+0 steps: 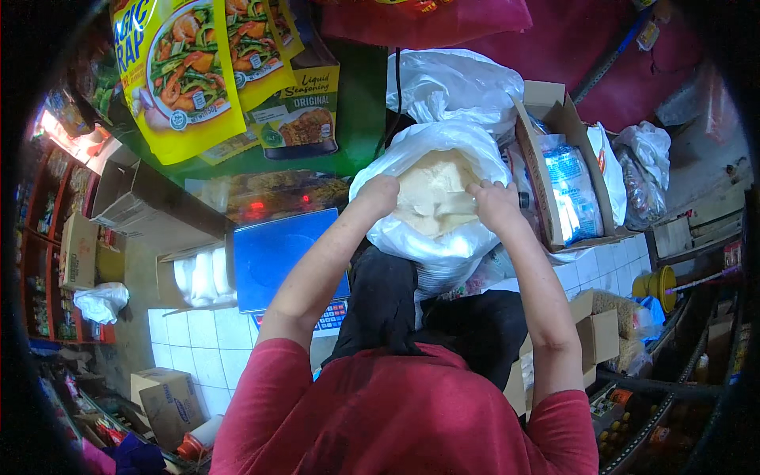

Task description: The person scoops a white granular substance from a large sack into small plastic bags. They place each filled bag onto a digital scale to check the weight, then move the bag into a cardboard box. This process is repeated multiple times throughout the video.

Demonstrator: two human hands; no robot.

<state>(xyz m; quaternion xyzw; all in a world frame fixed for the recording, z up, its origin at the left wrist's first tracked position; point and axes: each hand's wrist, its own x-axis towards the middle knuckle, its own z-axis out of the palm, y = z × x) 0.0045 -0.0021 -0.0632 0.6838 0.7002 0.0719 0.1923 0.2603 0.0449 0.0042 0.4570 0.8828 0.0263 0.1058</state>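
Note:
A large white plastic sack (424, 252) stands open in front of me, nearly between my knees. Pale cream powder (430, 178) fills it, with a hollow dug in its surface. On the sack's left rim, my left hand (380, 193) grips the folded plastic, fingertips turned inward. My right hand (497, 203) is at the opposite rim, closed around what looks like a translucent scoop (456, 203) lying in the powder. Its handle is mostly hidden by my fingers.
Left of the sack is a weighing scale with a blue platform (285, 255) and lit red digits. An open carton (549, 178) of plastic packs stands at right. Seasoning packets (184, 77) hang at upper left. Another white sack (457, 83) lies behind; a carton (169, 404) sits on the tiles.

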